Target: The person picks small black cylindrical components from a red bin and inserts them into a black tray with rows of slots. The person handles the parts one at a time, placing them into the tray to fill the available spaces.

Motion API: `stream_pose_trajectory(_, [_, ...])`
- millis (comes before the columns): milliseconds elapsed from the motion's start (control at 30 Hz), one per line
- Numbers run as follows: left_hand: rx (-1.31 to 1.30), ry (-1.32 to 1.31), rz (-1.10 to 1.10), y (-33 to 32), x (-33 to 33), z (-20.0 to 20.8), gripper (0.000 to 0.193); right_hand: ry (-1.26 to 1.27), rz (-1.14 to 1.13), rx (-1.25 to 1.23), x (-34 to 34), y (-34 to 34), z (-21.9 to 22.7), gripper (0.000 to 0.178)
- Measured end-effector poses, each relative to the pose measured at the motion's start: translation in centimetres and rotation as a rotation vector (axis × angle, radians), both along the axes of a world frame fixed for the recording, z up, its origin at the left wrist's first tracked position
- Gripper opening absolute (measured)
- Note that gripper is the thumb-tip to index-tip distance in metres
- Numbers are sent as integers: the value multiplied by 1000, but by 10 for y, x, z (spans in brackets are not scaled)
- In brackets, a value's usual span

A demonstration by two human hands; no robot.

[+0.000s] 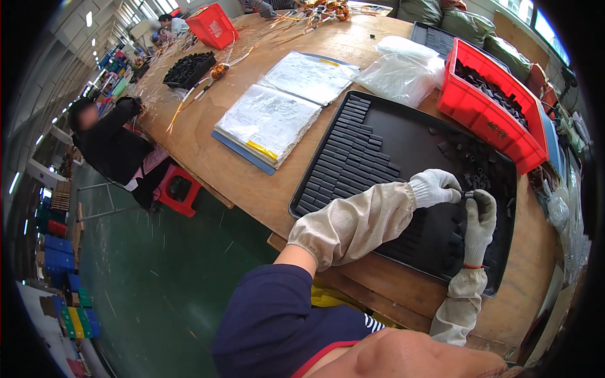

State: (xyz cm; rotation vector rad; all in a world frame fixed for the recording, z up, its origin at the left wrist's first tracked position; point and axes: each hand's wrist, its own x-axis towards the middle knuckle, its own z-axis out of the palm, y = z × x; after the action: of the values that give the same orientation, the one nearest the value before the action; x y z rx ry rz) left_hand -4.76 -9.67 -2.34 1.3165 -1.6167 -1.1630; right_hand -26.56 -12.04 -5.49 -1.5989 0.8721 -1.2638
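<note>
White work gloves cover both my hands, and beige sleeves cover my forearms. My left hand (436, 188) is closed, its fingertips at one end of a small black tube (467, 195). My right hand (481, 225) pinches the same tube from the other side, between thumb and fingers. Both hands are over a large black tray (394, 120). On the tray's left side, black tubes (350, 160) lie side by side in neat rows. Loose black tubes (482, 169) are scattered over its right part, beyond my hands. My left forearm hides some of the tray's near side.
A red crate (504, 133) of black pieces stands beyond the tray, with clear plastic bags (403, 69) beside it. Left of the tray lies an open binder (270, 120). A small black bin (189, 69) and wires (189, 104) lie farther left. A co-worker (113, 142) sits at the table's left edge.
</note>
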Motion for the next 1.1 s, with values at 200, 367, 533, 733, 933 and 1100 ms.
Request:
stream_pose_trajectory(200, [29, 139, -69, 0, -1, -4, 38, 50, -12, -8, 0, -2, 1, 20])
stream_pose_trajectory(367, [5, 158, -56, -3, -1, -10, 39, 147, 32, -17, 2, 5, 14, 19])
stream_pose_trajectory(533, [104, 250, -59, -4, -2, -16, 42, 211, 43, -134, 3, 4, 9, 22])
stream_pose_trajectory(733, [13, 73, -67, 4, -3, -3, 42, 296, 20, -293, -1, 2, 13, 26])
stream_pose_trajectory(933, [-38, 71, -80, 2, -4, -6, 39, 291, 19, -318, 0, 2, 12, 26])
stream_pose_trajectory(1100, [-107, -41, -79, -1, -3, -6, 38, 324, 19, -333, 0, 1, 11, 25])
